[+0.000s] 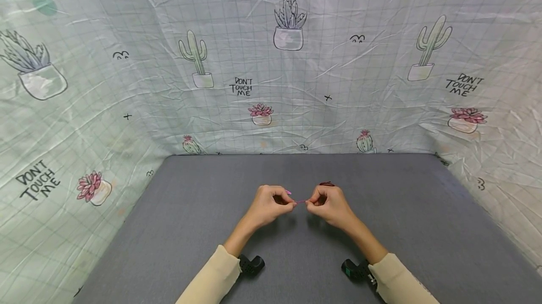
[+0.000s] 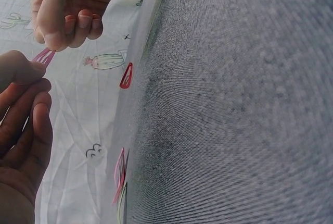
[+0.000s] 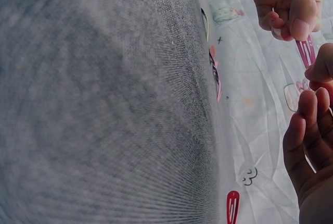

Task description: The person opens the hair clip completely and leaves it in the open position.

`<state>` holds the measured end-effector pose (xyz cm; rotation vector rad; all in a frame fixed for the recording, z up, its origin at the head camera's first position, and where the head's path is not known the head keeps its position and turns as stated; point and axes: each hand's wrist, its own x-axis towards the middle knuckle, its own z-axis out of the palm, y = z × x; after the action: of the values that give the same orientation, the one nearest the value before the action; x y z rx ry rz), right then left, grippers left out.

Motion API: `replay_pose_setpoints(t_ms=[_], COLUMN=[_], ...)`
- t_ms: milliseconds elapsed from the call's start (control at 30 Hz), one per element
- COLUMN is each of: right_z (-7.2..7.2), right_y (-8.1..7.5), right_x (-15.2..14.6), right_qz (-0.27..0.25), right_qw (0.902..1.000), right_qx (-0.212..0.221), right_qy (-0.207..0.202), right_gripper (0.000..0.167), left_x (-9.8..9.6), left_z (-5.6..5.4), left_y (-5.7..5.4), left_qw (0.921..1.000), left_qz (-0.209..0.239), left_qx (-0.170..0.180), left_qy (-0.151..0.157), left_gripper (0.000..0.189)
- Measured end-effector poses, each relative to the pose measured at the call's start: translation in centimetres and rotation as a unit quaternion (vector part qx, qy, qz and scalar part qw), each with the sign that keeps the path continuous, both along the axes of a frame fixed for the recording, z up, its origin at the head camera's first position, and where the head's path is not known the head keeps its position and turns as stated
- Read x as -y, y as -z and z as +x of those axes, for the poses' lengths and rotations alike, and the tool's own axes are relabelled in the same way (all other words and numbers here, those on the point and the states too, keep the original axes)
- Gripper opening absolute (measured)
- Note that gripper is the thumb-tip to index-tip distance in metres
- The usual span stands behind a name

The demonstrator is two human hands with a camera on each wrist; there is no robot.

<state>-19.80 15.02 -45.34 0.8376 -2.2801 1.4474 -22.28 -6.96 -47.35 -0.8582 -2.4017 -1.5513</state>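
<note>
A purple-pink snap hair clip (image 1: 300, 201) is stretched between my two hands above the middle of the table. My left hand (image 1: 271, 204) pinches one end between thumb and index finger. The opposite end is pinched by my right hand (image 1: 330, 205) in the same way. In the left wrist view the clip (image 2: 44, 57) shows its slotted middle between the thumbs; the right wrist view shows the clip (image 3: 307, 52) too. Fingertips cover both its ends. Just beyond the right hand lies a red snap hair clip (image 1: 327, 183).
Behind the left hand, a pink hair clip (image 1: 288, 192) partly shows. The left wrist view has pink clips (image 2: 119, 169) beside a greenish clip (image 2: 122, 203) on the grey table (image 1: 203, 200). A cactus-print cloth (image 1: 322, 73) encloses the back and sides.
</note>
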Motion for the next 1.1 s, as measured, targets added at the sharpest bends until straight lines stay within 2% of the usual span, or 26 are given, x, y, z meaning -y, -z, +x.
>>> replay_pose_setpoints(t_ms=[533,733,800,967,1033,1100], right_z=[0.0,-1.3,-1.9,-1.0,-0.4,-0.3], right_y=[-0.2,1.5,2.3,0.6,-0.4,-0.6], right_x=[0.1,0.0,-0.3,-0.2,0.1,0.1], right_qz=[-0.002,0.004,0.006,0.010,0.011,0.012], right_qw=[0.9999,0.9999,0.9999,0.9998,0.9998,0.9997], right_qx=[-0.010,-0.014,-0.009,0.012,0.014,0.016], right_qy=[-0.008,-0.001,-0.002,-0.010,-0.010,-0.011], right_gripper=[0.027,0.029,0.029,0.026,0.025,0.024], left_x=[0.0,-0.1,-0.2,0.0,0.1,0.2], left_z=[-0.1,-0.2,0.3,0.1,-0.4,-0.4], left_y=[-0.4,-0.4,-1.1,-1.2,-0.5,-0.6], left_qw=[1.0000,0.9999,0.9999,0.9999,0.9999,0.9999], left_qz=[-0.003,-0.003,-0.004,-0.008,-0.008,-0.005], left_qx=[0.004,0.004,0.005,0.005,0.009,0.011], left_qy=[-0.003,-0.011,-0.012,-0.007,-0.004,-0.004], left_gripper=[0.012,0.011,0.010,0.013,0.014,0.014])
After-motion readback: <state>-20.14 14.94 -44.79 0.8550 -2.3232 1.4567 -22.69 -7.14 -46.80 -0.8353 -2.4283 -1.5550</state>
